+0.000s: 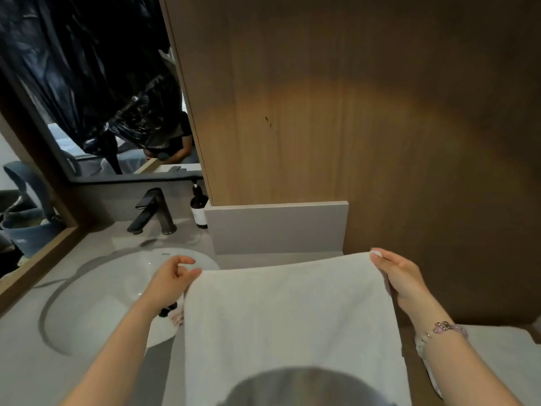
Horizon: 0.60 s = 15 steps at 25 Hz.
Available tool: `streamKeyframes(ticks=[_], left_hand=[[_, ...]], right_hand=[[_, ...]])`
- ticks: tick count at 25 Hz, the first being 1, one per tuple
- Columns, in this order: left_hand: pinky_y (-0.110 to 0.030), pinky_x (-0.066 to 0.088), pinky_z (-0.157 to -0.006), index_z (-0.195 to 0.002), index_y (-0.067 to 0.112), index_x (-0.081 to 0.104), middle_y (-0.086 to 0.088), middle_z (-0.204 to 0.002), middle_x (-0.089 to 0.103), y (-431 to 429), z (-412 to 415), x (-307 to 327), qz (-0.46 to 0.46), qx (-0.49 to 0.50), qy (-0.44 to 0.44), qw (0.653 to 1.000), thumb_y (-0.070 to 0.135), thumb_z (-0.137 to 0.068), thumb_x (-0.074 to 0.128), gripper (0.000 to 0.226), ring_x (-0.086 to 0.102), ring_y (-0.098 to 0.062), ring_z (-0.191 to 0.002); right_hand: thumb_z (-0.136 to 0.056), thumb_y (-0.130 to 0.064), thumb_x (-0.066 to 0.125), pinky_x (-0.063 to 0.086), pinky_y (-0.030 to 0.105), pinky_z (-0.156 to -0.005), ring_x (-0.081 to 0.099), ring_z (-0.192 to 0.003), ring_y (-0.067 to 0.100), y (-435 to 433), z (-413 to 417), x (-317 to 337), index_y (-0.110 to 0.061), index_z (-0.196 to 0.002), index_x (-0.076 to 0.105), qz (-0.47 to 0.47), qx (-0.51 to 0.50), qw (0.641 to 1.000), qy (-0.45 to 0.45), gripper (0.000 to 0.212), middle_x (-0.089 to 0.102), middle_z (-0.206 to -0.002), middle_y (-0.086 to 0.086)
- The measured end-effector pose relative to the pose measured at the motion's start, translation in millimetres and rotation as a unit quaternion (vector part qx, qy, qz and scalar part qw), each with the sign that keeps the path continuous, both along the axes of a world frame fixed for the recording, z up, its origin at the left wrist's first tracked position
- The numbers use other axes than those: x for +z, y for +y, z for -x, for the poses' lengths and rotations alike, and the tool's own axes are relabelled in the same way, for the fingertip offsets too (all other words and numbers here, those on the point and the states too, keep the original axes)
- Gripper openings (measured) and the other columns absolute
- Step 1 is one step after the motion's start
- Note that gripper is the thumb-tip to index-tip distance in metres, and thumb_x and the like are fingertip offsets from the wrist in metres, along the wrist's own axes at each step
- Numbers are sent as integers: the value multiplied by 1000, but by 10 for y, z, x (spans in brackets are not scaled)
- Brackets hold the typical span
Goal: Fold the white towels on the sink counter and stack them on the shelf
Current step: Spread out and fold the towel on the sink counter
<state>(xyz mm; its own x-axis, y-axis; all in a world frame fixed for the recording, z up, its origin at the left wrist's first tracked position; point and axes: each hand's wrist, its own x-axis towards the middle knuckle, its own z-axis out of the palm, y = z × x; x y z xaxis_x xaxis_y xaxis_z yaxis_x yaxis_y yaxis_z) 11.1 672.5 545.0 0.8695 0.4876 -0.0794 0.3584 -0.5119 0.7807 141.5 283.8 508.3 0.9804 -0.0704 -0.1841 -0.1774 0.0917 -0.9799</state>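
Operator: Both hands hold one white towel (292,317) by its far corners. My left hand (172,278) pinches the left corner between thumb and fingers; my right hand (398,276) pinches the right corner. The towel is spread between them above the sink counter (26,356) and runs back toward me. Its near end is hidden.

Checker: State the failure modes, largest item first.

Operator:
1. Towel: both pinches sit at the very corners. If one slips, that side drops and the fold line goes crooked.
2. Basin (96,303): the towel's left edge lies just beside it, partly over the rim. Slack on the left would let cloth sag in. Whether the basin is wet, I cannot tell.
3. Faucet (152,212) and bottle (199,210): both stand well apart from the towel. Only a long forward swing could reach them, I judge.
4. Bracelet (448,328): it sits on my right wrist near the towel's right edge, and its beads could snag the pile.
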Motion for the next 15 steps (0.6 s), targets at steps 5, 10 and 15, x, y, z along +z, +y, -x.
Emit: streamKeyframes(ticks=[5,10,15], left_hand=[[-28,40,-63,-106,9,50,-5,-61,55,17,-571,-426,37,91,13,995,16,-92,57,17,54,-19,-63],[-30,37,-74,-101,7,46,-10,-73,60,142,-1101,-593,21,143,8,989,19,-90,60,22,57,-30,-78],[-29,37,-71,-98,9,46,-5,-73,56,106,-1436,-747,40,231,-51,971,21,-83,69,30,54,-28,-78]], right_hand=[[-88,-7,63,50,11,-62,61,-78,13,180,-612,-419,-10,-108,65,-7,27,998,51,21,66,-99,9],[-86,-12,66,49,30,-78,62,-82,19,308,-958,-716,-15,-93,70,2,66,993,98,8,67,-92,7],[-79,-18,73,48,49,-95,65,-95,33,326,-1214,-874,-19,-89,74,20,32,988,150,10,71,-99,13]])
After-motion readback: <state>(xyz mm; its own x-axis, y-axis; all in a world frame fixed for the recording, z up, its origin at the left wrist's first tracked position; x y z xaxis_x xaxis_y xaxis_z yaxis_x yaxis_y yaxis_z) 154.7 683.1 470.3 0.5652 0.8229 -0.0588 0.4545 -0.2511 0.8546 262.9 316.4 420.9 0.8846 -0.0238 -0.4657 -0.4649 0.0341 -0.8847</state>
